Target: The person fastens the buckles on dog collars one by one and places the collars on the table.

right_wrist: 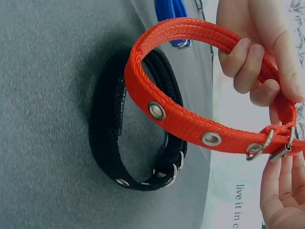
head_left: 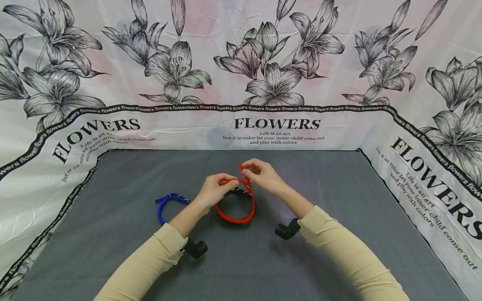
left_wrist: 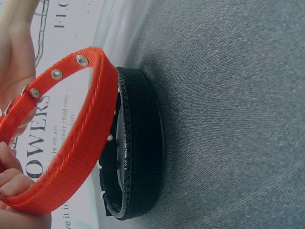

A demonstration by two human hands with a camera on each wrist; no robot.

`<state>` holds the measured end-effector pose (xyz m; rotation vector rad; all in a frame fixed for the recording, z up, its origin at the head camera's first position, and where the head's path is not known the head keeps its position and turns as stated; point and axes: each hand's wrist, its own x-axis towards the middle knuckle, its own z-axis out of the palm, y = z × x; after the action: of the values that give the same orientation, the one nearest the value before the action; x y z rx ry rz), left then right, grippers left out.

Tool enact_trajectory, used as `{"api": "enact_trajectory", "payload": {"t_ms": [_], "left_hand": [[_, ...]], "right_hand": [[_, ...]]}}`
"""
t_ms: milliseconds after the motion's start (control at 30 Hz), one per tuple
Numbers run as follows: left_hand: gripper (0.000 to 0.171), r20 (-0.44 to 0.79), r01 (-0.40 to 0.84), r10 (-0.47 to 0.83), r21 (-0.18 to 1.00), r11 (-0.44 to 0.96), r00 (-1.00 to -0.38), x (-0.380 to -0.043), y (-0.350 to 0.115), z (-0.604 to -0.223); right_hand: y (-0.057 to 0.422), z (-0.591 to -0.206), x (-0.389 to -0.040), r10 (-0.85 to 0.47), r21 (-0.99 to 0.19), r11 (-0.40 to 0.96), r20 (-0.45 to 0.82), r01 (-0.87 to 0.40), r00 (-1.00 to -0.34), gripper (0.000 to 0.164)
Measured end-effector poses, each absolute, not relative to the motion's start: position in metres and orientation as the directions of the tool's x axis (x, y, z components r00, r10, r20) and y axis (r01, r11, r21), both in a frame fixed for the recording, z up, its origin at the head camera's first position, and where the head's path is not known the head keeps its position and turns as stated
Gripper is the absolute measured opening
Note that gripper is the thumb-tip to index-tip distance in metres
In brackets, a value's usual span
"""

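Note:
A red collar (head_left: 236, 220) with metal eyelets and a buckle (right_wrist: 281, 151) forms a loop held up between both hands. My left hand (head_left: 214, 191) grips the red band near its top left; in the right wrist view its fingers (right_wrist: 248, 62) curl round the strap. My right hand (head_left: 262, 175) pinches the strap's loose end (head_left: 241, 168), above the buckle. Below the red loop a black collar (left_wrist: 143, 143) lies on the cloth, also looped, with its own eyelets and metal rings. The head view shows it mostly hidden behind the red one.
A blue collar (head_left: 161, 211) lies looped left of the left forearm, which partly covers it. Grey cloth (head_left: 324, 179) covers the tabletop. Flower-printed fabric (head_left: 278, 125) rises behind and along both sides. Black wrist cameras (head_left: 288, 229) hang from the sleeves.

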<state>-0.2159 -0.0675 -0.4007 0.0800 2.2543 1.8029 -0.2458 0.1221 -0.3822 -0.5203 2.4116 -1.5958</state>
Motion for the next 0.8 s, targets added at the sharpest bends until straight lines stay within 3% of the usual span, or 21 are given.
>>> {"api": "enact_trajectory", "payload": {"t_ms": [233,800], "left_hand": [[0.019,-0.12,-0.082,0.187,0.977,0.197,-0.975,-0.216,-0.068,-0.402],[0.021,-0.052,-0.022,0.177,0.986,0.165,-0.983,-0.215,-0.066,-0.404]], "right_hand": [[0.122,-0.379,-0.246,-0.423,-0.886,0.396,0.055,-0.239,-0.904,0.015],[0.124,-0.371,-0.243,-0.524,-0.74,0.538,0.083,-0.405,-0.847,0.011]]}}
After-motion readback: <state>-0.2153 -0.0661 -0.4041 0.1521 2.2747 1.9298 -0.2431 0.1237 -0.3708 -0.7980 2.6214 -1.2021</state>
